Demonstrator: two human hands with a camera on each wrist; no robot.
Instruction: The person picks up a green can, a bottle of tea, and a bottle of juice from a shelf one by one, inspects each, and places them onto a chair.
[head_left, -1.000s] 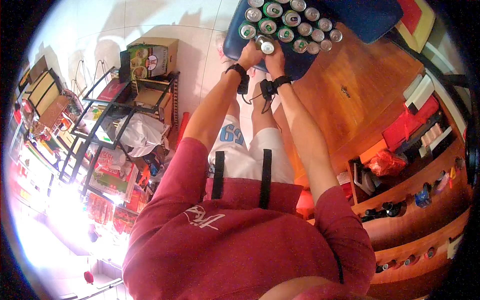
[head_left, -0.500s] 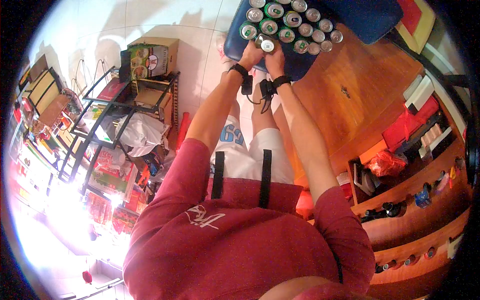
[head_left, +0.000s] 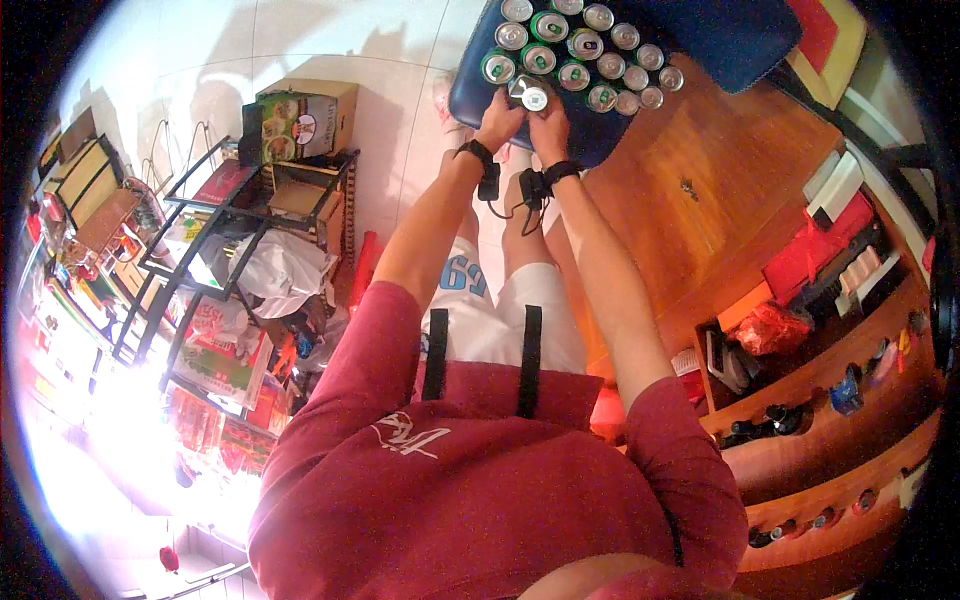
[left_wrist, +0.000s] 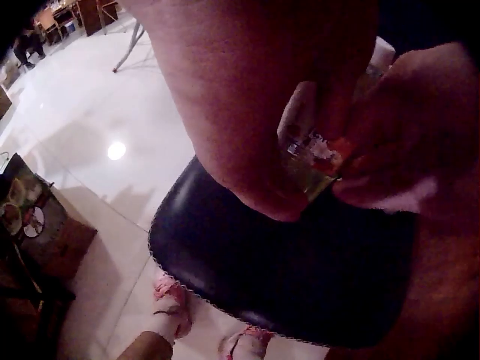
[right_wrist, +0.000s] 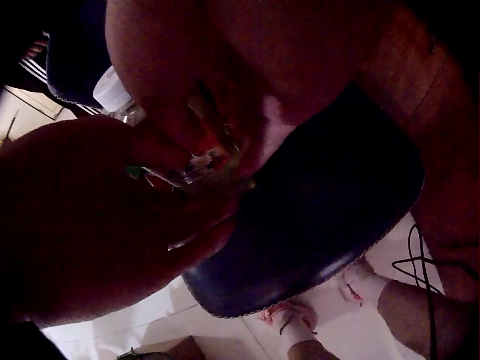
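Both hands grip a clear bottle with a white cap (head_left: pixel 534 99) and a coloured label, held upright over the near edge of a dark blue padded seat (head_left: pixel 590 140). My left hand (head_left: pixel 500 122) wraps its left side and my right hand (head_left: pixel 549 132) its right side. In the left wrist view the bottle (left_wrist: pixel 300 142) shows between my left hand (left_wrist: pixel 255 105) and right hand (left_wrist: pixel 420 127). The right wrist view shows the cap (right_wrist: pixel 112 88) above the dark, closely placed fingers. Rows of upright cans (head_left: pixel 573 74) stand just beyond the bottle; the seat hides nothing of them.
A wooden surface (head_left: pixel 700 190) lies right of the seat, with open shelves (head_left: pixel 800 450) below it. A black rack (head_left: pixel 210 240) with bags and a printed box (head_left: pixel 300 125) stands on the left. Feet (left_wrist: pixel 172 311) are below the seat's edge.
In the head view, both hands and the bottle sit very slightly lower than before. The grip looks the same, and the cans keep their places on the seat.
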